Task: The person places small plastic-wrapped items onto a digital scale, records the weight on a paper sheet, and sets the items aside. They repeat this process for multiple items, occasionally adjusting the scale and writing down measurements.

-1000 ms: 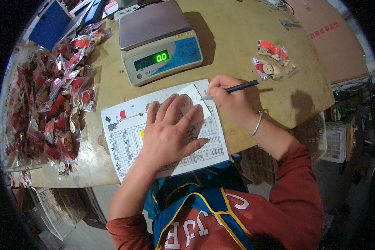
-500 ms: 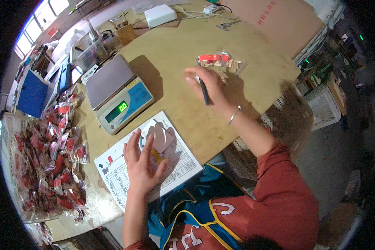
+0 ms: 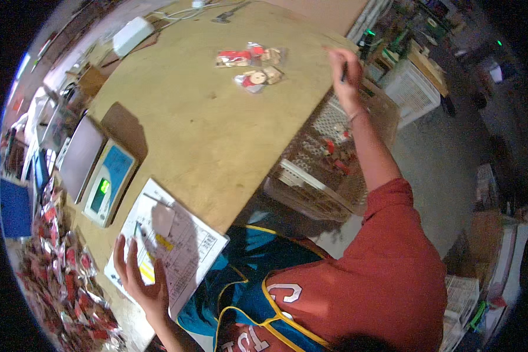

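My left hand (image 3: pixel 141 280) is open, fingers spread, over the lower left part of a printed form (image 3: pixel 196 240) with yellow-marked patches. A pale blue pen-like piece (image 3: pixel 139 230) shows just beyond its fingertips. My right hand (image 3: pixel 347 79) is stretched out past the table's right edge, above a plastic crate. Its fingers are closed round a dark pen (image 3: pixel 344 73), of which only a short piece shows. On the table to its left lie a clear bag with red and wooden pieces (image 3: pixel 236 57) and, just nearer, a second small bag (image 3: pixel 257 78).
A digital scale (image 3: pixel 112 176) stands left of the form. Many filled bags (image 3: pixel 64 281) are heaped at the lower left. Below the table's right edge sits the mesh crate (image 3: pixel 311 179) with some bags inside. A white box (image 3: pixel 132 36) and a caliper (image 3: pixel 229 14) lie at the far side.
My right hand has moved right, from beside the bags to over the crate, still with the pen. Two bags now show apart on the table. The whole view has turned to the right.
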`<move>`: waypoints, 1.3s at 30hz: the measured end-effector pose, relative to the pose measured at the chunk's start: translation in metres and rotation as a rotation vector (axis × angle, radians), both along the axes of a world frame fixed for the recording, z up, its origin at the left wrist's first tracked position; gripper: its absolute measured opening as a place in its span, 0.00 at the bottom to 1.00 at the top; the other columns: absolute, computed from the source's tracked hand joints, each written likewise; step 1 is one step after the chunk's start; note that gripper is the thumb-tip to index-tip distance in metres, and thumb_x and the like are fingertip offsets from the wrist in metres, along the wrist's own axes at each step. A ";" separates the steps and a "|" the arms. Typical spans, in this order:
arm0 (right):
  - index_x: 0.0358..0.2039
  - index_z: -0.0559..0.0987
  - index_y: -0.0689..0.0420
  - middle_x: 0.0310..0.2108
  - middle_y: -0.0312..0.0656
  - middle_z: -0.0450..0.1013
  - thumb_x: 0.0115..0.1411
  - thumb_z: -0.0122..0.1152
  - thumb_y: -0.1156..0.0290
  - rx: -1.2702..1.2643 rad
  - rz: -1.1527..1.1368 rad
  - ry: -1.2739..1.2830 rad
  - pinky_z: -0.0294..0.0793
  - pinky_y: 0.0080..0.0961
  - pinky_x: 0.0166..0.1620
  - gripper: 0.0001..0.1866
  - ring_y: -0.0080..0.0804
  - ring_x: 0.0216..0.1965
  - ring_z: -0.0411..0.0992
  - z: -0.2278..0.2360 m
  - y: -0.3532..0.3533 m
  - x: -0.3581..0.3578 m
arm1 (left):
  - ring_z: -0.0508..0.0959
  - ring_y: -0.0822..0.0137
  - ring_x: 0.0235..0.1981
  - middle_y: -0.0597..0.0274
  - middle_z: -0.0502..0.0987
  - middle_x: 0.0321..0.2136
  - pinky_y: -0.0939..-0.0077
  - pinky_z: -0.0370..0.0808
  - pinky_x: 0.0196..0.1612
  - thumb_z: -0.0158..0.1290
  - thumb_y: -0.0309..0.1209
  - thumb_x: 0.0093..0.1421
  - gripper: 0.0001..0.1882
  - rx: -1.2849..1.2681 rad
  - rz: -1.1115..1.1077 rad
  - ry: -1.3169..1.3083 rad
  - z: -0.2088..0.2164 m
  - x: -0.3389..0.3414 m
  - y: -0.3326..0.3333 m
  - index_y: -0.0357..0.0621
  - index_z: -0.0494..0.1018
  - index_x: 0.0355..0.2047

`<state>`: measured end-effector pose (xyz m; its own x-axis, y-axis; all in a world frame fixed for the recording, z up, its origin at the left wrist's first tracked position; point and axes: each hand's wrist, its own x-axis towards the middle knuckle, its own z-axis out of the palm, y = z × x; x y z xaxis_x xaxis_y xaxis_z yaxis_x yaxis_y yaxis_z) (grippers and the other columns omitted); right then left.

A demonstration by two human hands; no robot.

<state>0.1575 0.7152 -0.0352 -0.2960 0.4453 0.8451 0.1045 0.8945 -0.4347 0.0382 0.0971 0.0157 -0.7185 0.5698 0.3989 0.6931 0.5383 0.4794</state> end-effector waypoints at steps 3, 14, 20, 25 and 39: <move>0.36 0.74 0.58 0.29 0.33 0.72 0.70 0.59 0.70 -0.151 -0.105 -0.125 0.70 0.29 0.36 0.07 0.29 0.29 0.68 -0.077 0.046 0.105 | 0.66 0.47 0.70 0.46 0.67 0.68 0.47 0.54 0.74 0.60 0.19 0.56 0.33 0.024 0.021 -0.136 -0.012 0.006 -0.010 0.43 0.72 0.65; 0.66 0.65 0.58 0.59 0.55 0.73 0.58 0.69 0.64 -0.288 -0.234 -1.494 0.75 0.50 0.59 0.38 0.57 0.55 0.76 -0.328 -0.021 0.190 | 0.73 0.46 0.64 0.46 0.76 0.60 0.45 0.59 0.72 0.56 0.23 0.62 0.24 -0.184 0.166 0.036 -0.042 -0.008 -0.026 0.40 0.76 0.59; 0.72 0.59 0.54 0.66 0.54 0.66 0.60 0.68 0.65 -0.557 -0.295 -1.578 0.74 0.54 0.61 0.42 0.63 0.58 0.73 -0.346 0.004 0.168 | 0.76 0.47 0.61 0.48 0.78 0.58 0.46 0.61 0.71 0.57 0.23 0.63 0.19 -0.251 0.183 0.127 -0.051 -0.011 -0.025 0.40 0.78 0.56; 0.69 0.62 0.56 0.64 0.54 0.69 0.61 0.68 0.63 -0.538 -0.388 -1.522 0.75 0.49 0.59 0.38 0.57 0.57 0.74 -0.342 0.013 0.164 | 0.78 0.48 0.58 0.49 0.79 0.56 0.45 0.59 0.72 0.56 0.20 0.62 0.18 -0.294 0.239 0.153 -0.051 -0.007 -0.020 0.40 0.79 0.53; 0.59 0.74 0.62 0.57 0.53 0.76 0.64 0.71 0.59 -0.647 -0.711 -0.229 0.78 0.37 0.54 0.29 0.42 0.53 0.77 -0.195 0.075 0.226 | 0.76 0.46 0.58 0.47 0.76 0.56 0.55 0.74 0.61 0.63 0.21 0.53 0.23 -0.065 0.195 -0.055 -0.036 -0.002 -0.014 0.41 0.80 0.51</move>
